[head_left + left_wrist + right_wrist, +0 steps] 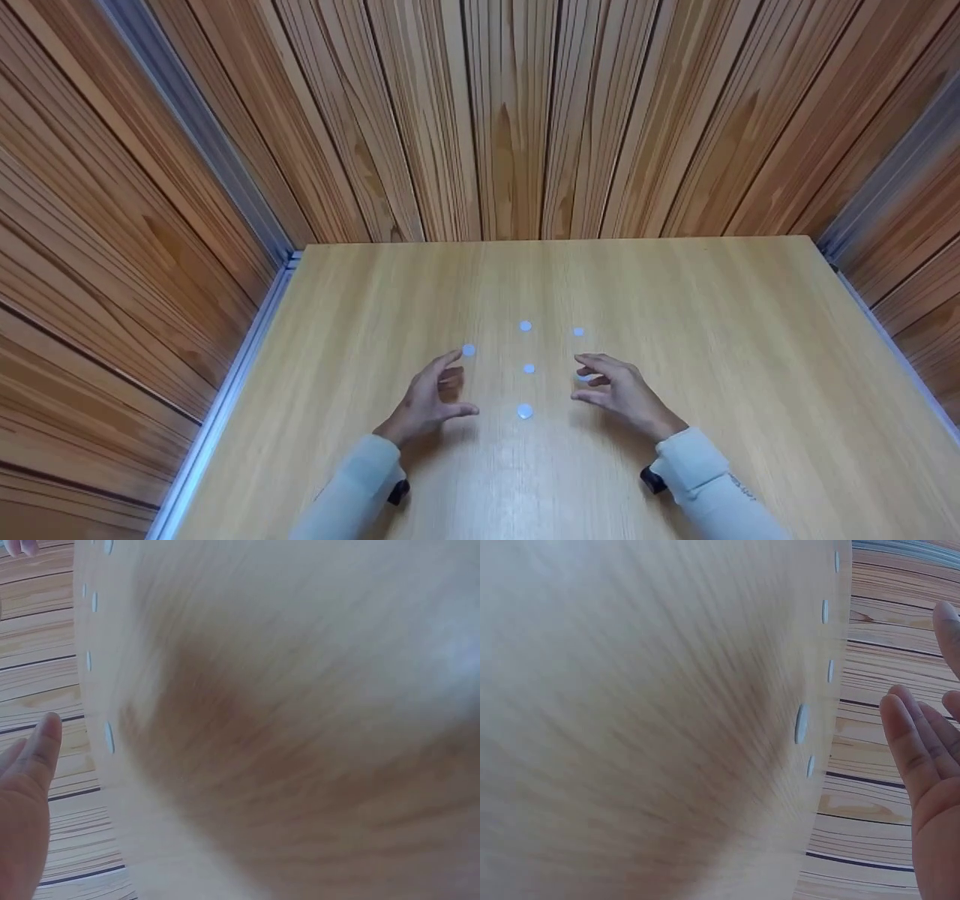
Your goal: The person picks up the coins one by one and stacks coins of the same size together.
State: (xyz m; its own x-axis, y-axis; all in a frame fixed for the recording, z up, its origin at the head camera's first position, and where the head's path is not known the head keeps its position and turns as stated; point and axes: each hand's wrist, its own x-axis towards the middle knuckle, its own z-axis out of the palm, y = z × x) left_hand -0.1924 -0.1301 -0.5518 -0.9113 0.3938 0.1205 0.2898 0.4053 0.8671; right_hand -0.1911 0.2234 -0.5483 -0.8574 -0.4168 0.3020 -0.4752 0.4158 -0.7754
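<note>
1. the bare left hand (431, 400) has its thumb well parted from gently bent fingers, a loose c with nothing in it.
2. the bare right hand (624, 390) mirrors it, thumb parted from curved fingers across a smaller gap; it too holds nothing. shadows below both suggest they hover, probably so the palms frame the middle without pressing down.
3. nearest the left fingertips, just beside them in the head view, lies a flat, round, whitish disc (469, 349); i see no grip on it.
4. a second flat whitish disc (583, 377) is partly hidden by the right fingers; whether they touch it i cannot tell.
5. between and beyond the hands lie four more whitish discs (525, 411), well apart, perhaps spaced so each can be reached singly. their material is unclear.
6. all six rest on a pale tan, wood-grained tabletop (360, 300).
7. farther out, pale long sleeves (349, 487) cover the forearms, and reddish-brown plank walls (510, 112) enclose the table.
</note>
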